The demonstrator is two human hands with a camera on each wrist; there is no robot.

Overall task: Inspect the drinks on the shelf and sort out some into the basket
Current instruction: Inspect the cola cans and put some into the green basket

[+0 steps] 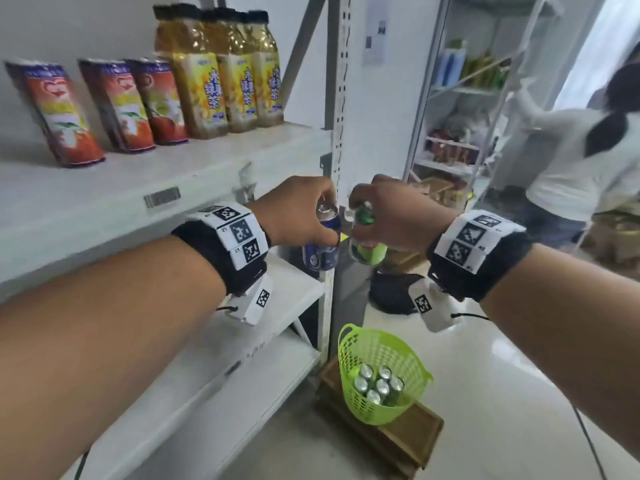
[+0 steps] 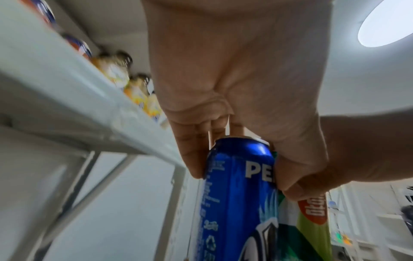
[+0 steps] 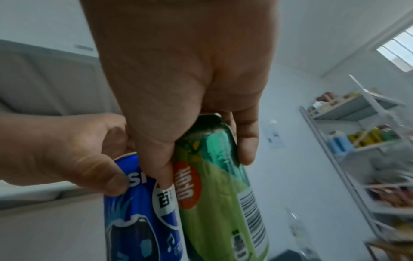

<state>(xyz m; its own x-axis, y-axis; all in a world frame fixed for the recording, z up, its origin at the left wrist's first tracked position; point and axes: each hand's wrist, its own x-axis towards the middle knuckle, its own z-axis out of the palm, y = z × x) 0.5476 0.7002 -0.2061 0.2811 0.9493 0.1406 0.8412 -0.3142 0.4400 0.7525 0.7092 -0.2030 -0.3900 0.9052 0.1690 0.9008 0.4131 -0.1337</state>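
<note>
Hands are held out side by side in front of the shelf [image 1: 104, 209], near its upright post, with both forearms stretched forward and the backs of the hands turned up. The left hand [image 1: 298, 213] is clamped from above on the top of a blue can [image 1: 320, 251]; in the left wrist view its fingers [image 2: 190, 150] are curled down one side of the can and its thumb is pressed on the other side. The right hand [image 1: 391, 213] is closed in the same way round the top of a green can [image 1: 367, 251], with the thumb on one side and the fingers on the other.

Both cans are hung below the hands with the long axis nearly vertical, top up and bottom down. The green can is tilted a little, so that its bottom is leaned toward the blue can. The 2 cans are seen side by side, just beside each other or touching; which one cannot be told.

A green basket [image 1: 408, 344] is placed on the floor below, on a wooden board [image 1: 408, 441], well under the hands. 6 cans [image 1: 377, 384] are stood upright in it.
</note>
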